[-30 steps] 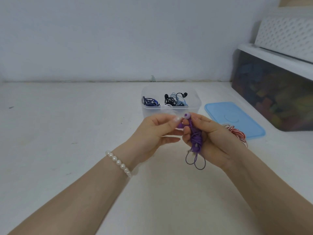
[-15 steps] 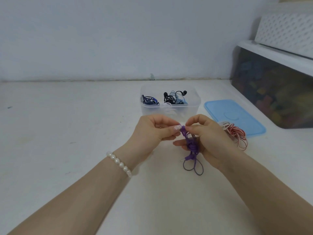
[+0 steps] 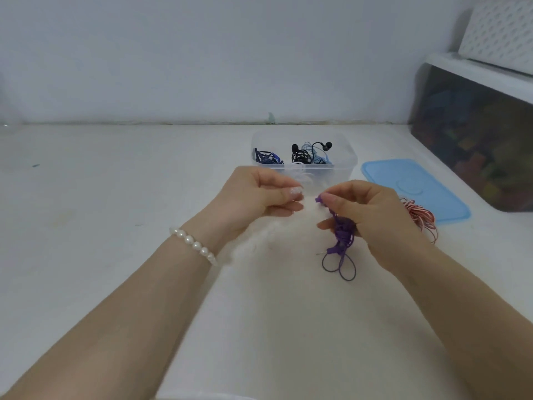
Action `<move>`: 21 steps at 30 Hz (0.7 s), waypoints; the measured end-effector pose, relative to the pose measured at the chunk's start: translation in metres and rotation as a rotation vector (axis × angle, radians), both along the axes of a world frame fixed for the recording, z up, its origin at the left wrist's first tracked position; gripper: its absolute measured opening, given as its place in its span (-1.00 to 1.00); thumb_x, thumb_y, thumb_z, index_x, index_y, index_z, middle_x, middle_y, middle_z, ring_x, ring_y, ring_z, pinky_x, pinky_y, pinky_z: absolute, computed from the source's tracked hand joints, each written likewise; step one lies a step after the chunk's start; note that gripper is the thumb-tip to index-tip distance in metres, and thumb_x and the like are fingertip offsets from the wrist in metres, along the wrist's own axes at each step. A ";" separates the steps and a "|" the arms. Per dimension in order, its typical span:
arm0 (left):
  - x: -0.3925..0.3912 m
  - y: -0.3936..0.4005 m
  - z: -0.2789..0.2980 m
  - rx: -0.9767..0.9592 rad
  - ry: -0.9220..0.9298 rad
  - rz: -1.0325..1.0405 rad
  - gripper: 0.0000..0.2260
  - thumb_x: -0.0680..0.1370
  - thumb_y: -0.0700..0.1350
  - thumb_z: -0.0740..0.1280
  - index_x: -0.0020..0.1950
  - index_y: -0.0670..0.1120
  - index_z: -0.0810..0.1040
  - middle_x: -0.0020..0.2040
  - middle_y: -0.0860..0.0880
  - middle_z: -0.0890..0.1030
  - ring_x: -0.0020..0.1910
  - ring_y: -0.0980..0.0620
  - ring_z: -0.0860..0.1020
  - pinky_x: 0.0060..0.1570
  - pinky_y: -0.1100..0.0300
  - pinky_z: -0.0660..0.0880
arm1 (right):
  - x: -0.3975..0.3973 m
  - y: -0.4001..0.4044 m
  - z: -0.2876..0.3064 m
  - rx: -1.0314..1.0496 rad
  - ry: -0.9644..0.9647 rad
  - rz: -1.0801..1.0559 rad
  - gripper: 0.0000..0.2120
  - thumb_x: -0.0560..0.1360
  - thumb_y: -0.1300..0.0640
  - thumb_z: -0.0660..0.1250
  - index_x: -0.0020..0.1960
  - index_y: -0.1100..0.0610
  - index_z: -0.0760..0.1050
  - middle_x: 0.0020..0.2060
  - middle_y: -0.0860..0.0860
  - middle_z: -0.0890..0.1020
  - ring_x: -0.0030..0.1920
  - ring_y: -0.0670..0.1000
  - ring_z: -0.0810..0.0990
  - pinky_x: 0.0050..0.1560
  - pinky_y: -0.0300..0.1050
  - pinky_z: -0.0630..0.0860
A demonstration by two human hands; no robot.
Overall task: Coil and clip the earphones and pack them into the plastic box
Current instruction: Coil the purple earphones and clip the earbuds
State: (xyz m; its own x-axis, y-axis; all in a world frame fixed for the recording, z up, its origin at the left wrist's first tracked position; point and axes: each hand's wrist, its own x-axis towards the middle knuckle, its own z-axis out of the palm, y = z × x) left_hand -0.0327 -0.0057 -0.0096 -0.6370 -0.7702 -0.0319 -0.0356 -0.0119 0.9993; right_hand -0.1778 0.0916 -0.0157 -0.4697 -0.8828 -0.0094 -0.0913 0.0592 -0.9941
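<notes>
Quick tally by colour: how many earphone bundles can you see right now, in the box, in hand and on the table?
Dark blue, in the plastic box: 1
Black, in the box: 1
Light blue, in the box: 1
Purple, held by the right hand: 1
Red and white, on the table beside the blue lid: 1
Total: 5

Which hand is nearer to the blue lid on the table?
The right hand. It holds the purple earphones just left of the blue lid; the left hand is farther left, in front of the plastic box.
</notes>
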 end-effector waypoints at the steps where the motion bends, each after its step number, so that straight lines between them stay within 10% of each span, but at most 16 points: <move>1: 0.006 -0.006 0.002 -0.116 -0.088 0.015 -0.92 0.41 -0.33 0.40 -0.22 -0.16 0.62 -0.44 0.02 0.63 -0.41 0.14 0.59 -0.30 0.32 0.56 | -0.002 0.001 0.001 0.011 -0.004 -0.002 -0.99 0.43 0.24 0.36 -0.17 0.17 0.55 -0.29 0.05 0.60 -0.49 -0.01 0.61 -0.46 -0.29 0.49; 7: 0.030 -0.018 0.006 -0.394 -0.468 -0.113 -0.90 0.33 -0.26 0.51 -0.28 -0.07 0.67 -0.36 -0.08 0.62 -0.35 0.12 0.47 -0.26 0.31 0.40 | -0.010 0.001 0.004 0.158 -0.047 0.023 -0.92 0.48 0.20 0.31 -0.17 0.15 0.55 -0.23 0.08 0.54 -0.54 -0.04 0.53 -0.43 -0.22 0.51; 21: 0.016 -0.006 -0.004 -0.559 -0.677 -0.295 -0.79 0.25 -0.18 0.57 -0.20 0.07 0.69 -0.25 0.13 0.56 -0.18 -0.24 0.56 -0.27 0.17 0.44 | -0.007 0.001 0.006 0.195 -0.056 0.023 -0.91 0.46 0.20 0.32 -0.21 0.15 0.55 -0.28 0.05 0.54 -0.55 -0.05 0.49 -0.37 -0.18 0.49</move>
State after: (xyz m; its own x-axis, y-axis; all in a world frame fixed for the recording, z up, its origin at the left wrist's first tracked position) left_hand -0.0169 -0.0119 -0.0132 -0.7909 -0.5954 -0.1415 -0.5391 0.5683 0.6217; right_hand -0.1845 0.0925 -0.0100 -0.4437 -0.8720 -0.2066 -0.0396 0.2494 -0.9676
